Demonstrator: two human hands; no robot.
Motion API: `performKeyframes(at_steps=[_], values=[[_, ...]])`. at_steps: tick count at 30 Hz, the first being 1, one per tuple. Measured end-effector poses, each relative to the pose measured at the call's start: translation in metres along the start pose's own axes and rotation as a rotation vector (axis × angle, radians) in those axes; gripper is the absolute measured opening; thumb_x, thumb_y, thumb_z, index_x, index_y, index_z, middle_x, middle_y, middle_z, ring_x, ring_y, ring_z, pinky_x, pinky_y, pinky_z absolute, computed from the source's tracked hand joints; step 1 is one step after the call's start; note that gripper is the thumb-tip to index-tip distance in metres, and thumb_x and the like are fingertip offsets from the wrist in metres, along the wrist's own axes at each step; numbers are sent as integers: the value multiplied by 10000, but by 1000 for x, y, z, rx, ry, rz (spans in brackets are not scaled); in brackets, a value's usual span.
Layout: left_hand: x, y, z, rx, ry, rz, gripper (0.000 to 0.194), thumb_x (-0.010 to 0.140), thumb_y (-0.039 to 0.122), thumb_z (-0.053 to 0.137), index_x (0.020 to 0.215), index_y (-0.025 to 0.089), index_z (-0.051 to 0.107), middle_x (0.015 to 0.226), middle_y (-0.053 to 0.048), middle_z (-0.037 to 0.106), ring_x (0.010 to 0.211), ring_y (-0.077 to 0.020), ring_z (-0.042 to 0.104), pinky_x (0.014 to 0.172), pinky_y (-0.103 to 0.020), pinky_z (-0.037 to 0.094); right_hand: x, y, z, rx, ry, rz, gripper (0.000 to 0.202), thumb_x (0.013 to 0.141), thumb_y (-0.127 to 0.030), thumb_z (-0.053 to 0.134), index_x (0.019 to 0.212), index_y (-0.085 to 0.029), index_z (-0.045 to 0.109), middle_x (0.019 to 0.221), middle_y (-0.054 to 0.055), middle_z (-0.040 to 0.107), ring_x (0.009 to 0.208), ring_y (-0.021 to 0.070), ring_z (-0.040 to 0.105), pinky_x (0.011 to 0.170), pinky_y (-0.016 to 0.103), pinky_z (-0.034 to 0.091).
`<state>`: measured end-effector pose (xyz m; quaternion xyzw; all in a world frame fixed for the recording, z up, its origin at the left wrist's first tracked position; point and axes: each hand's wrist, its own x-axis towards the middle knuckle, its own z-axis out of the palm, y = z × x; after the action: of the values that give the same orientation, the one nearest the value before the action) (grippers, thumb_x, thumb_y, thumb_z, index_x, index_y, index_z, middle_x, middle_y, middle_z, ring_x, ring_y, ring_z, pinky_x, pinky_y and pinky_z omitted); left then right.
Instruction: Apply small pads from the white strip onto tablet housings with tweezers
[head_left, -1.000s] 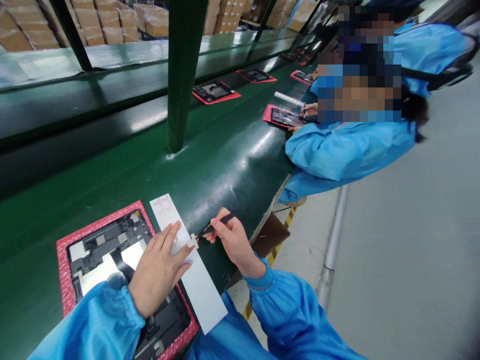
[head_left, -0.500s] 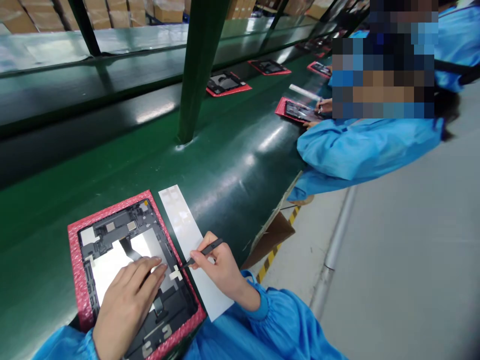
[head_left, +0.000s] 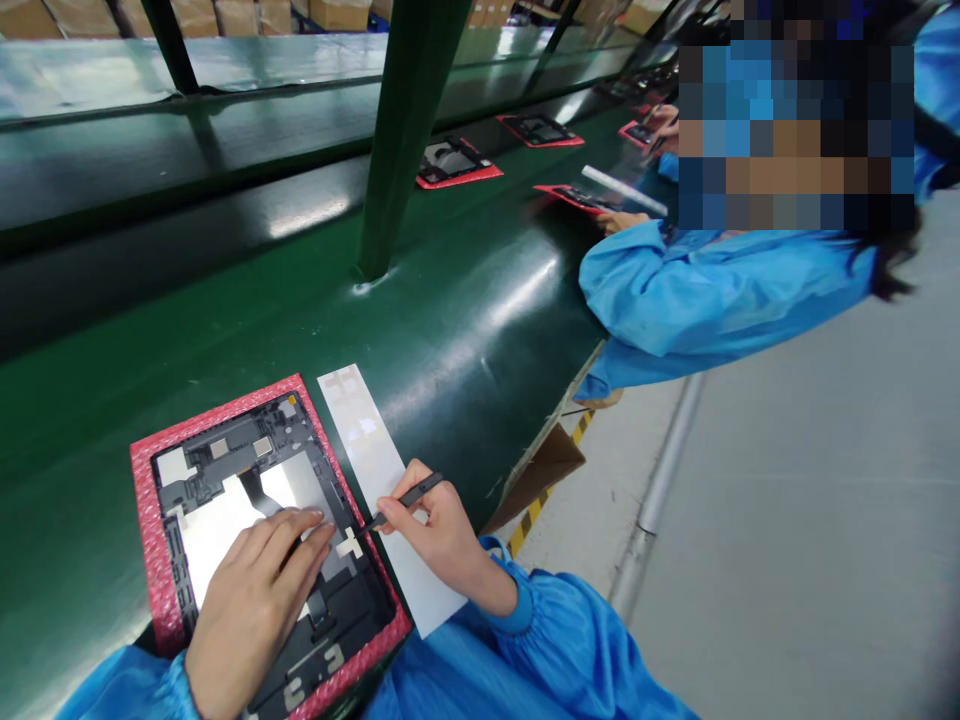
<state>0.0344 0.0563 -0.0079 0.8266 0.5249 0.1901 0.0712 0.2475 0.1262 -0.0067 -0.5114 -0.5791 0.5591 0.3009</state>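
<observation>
An opened tablet (head_left: 360, 590) lies on a pink foam sheet (head_left: 154, 540), its dark inner frame and silvery battery plate facing up. My left hand (head_left: 255, 590) rests on the middle of the tablet, fingers stretched out and covering part of the plate. Pinched in my right hand (head_left: 439, 530) are slim black tweezers (head_left: 416, 491). Their tip touches or nearly touches a small white cross-shaped tape piece (head_left: 349, 543) at the tablet's right edge. Under my right hand lies a long white strip (head_left: 367, 435) with pale patches on its upper end.
A green post (head_left: 397, 150) rises from the green workbench (head_left: 262, 320). Further along lie more tablets on pink foam, such as one tablet (head_left: 454, 160). A co-worker in a blue sleeve (head_left: 712, 290) works at the right. An open cardboard box (head_left: 544, 475) stands below the bench edge.
Both my hands and the tweezers hold nearly the same position, with a slight shift of the view. The co-worker has leaned, and the tablet by that person is tilted and blurred.
</observation>
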Motion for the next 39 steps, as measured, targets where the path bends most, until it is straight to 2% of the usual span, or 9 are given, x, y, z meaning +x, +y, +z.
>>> performKeyframes(at_steps=[24, 30, 34, 39], values=[[-2, -2, 0, 34, -18, 13, 270, 946, 203, 458, 1153, 193, 630, 1142, -80, 638, 1025, -232, 581, 847, -367, 431, -1, 0, 0, -32, -5, 33, 190, 858, -290, 614, 731, -216, 494, 633, -35, 619, 607, 186, 731, 502, 227, 506], [-7, -3, -3, 15, -121, 130, 404, 990, 204, 314, 1316, 300, 532, 1264, -55, 580, 1157, -218, 507, 913, -354, 398, 0, -2, -1, -57, -11, 22, 172, 856, -278, 612, 731, -218, 511, 629, -40, 609, 595, 172, 717, 519, 231, 505], [-4, 0, -4, 26, -127, 153, 431, 1000, 197, 254, 1301, 285, 549, 1229, -47, 598, 1154, -213, 491, 936, -361, 351, 0, -2, -1, -66, -7, 20, 171, 852, -270, 612, 721, -217, 515, 628, -38, 613, 588, 166, 709, 512, 225, 490], [-2, 3, -2, -3, -109, 116, 444, 1008, 229, 219, 1251, 281, 587, 1202, -40, 612, 1138, -211, 492, 933, -363, 328, -1, -1, -2, -112, -8, -4, 175, 857, -277, 614, 716, -214, 532, 644, -31, 622, 581, 150, 688, 504, 217, 464]])
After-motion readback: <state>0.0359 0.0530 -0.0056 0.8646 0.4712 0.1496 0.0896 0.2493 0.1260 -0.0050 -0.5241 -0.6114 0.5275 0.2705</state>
